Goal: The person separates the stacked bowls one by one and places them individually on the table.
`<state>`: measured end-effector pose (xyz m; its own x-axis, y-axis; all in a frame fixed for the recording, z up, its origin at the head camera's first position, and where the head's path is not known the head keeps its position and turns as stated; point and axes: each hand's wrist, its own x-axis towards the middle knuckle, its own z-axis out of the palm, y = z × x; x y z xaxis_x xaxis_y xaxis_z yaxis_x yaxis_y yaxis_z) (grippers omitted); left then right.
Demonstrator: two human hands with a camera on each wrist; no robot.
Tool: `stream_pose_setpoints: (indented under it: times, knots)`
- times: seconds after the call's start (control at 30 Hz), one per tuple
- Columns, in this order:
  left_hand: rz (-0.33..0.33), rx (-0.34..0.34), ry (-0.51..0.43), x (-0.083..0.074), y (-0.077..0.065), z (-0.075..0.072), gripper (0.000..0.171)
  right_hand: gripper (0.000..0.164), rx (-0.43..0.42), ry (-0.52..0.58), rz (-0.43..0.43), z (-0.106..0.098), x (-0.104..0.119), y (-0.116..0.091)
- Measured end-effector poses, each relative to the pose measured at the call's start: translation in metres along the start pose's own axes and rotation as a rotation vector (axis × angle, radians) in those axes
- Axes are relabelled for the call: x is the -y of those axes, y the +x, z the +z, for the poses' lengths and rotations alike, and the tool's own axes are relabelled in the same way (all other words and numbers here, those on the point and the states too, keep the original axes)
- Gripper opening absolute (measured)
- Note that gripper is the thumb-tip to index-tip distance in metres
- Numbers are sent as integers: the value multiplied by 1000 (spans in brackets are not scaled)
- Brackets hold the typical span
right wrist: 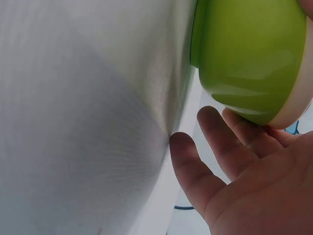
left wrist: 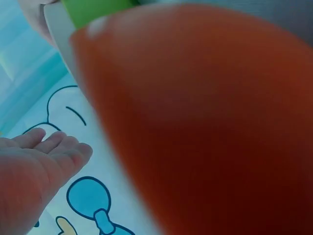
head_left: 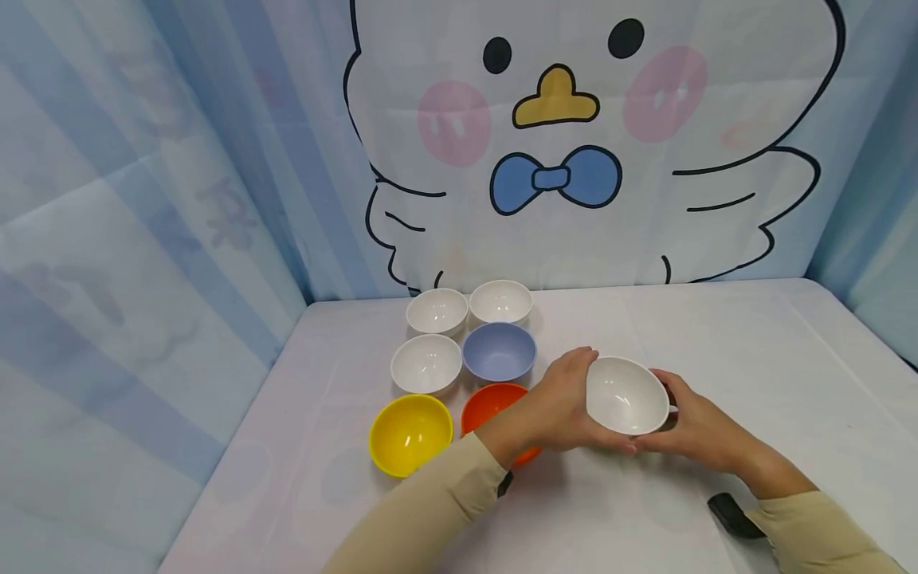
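Observation:
A cup (head_left: 627, 395) with a white inside and a small handle on its right is held between both hands over the table. In the right wrist view its outside is green with a pale rim (right wrist: 292, 93). My left hand (head_left: 562, 402) grips its left side, fingers at the back and thumb in front. Around the handle side curls my right hand (head_left: 699, 426); its lower fingers (right wrist: 215, 137) spread below the cup in the right wrist view. Just left of the left hand, an orange bowl (head_left: 491, 402) is partly hidden by that forearm; it fills much of the left wrist view.
Left of the hands, bowls stand in two columns: a yellow bowl (head_left: 411, 434), a periwinkle-blue bowl (head_left: 500, 351) and three white bowls (head_left: 426, 363). A white cloth covers the table (head_left: 760, 351). Behind it hangs a curtain (head_left: 552, 247) with a cartoon bird.

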<state>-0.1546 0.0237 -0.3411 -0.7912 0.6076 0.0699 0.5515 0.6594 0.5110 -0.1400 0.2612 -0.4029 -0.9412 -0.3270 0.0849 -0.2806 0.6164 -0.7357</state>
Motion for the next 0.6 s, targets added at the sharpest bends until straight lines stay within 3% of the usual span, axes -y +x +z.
stream_pose_setpoints:
  times: [0.6]
  knots:
    - [-105, 30, -61, 16, 4, 19, 106, 100, 52, -8, -16, 1, 3, 0]
